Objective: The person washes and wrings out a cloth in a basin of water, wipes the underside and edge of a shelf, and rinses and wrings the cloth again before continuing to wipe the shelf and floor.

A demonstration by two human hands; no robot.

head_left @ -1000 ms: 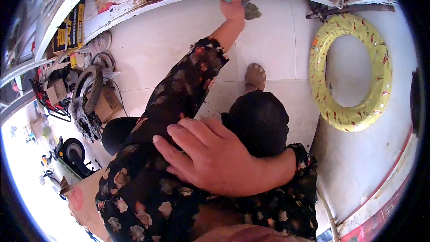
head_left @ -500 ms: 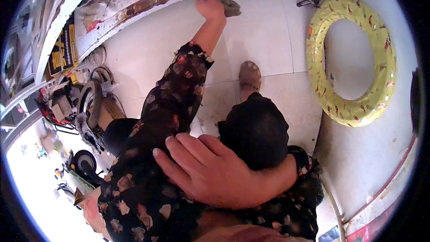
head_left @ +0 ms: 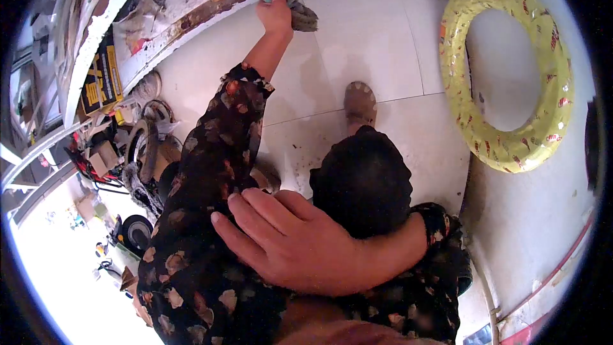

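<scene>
My left hand (head_left: 276, 14) reaches far forward, its fingers closed on a crumpled, dirty grey-green rag (head_left: 304, 18). The rag is at the lower edge of a white, stained ledge (head_left: 191, 29), with a loose end hanging over the tiles. My right hand (head_left: 300, 236) lies across my front, holding nothing. Its fingers are loosely stretched out and slightly apart, pointing left, with the tips by my patterned left sleeve (head_left: 223, 134). The right forearm rests by my dark-clad knee (head_left: 361, 182).
A ring wrapped in yellow printed plastic (head_left: 454, 76) leans at the wall on the right. My shoe (head_left: 360, 103) stands on pale floor tiles (head_left: 396, 45). Tyres (head_left: 150, 150), boxes and clutter crowd the left, below a black-yellow box (head_left: 102, 80). A pipe (head_left: 488, 294) runs at lower right.
My left hand and the rag have shifted left along the ledge edge. The view has turned slightly. My right hand stays across my front.
</scene>
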